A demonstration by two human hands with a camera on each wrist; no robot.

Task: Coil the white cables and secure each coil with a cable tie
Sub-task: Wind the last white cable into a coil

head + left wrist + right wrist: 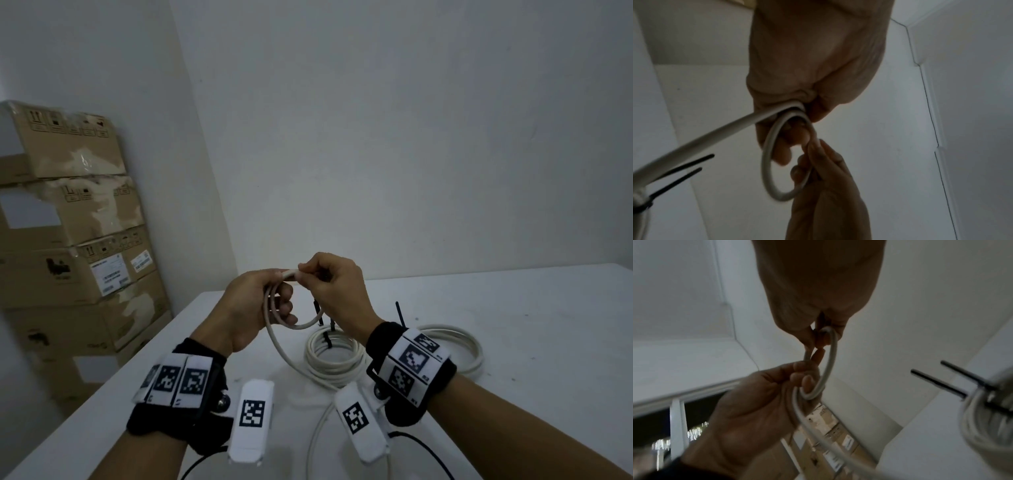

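- Left hand (253, 301) is curled round a small loop of white cable (274, 329), raised above the bench (513, 308).
- Right hand (337, 291) pinches the cable's end just beside the left thumb.
- The cable trails down to the bench's near edge.
- Two finished coils (334, 356) lie below the hands, bound with black ties (327, 341).
- Cardboard boxes (78, 240) are stacked at left.

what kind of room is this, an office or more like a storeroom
Probably a storeroom or back room rather than an office. Worn brown cardboard shipping boxes with labels are stacked against a bare white wall, and the only furniture in view is a plain white table holding coiled white cables.
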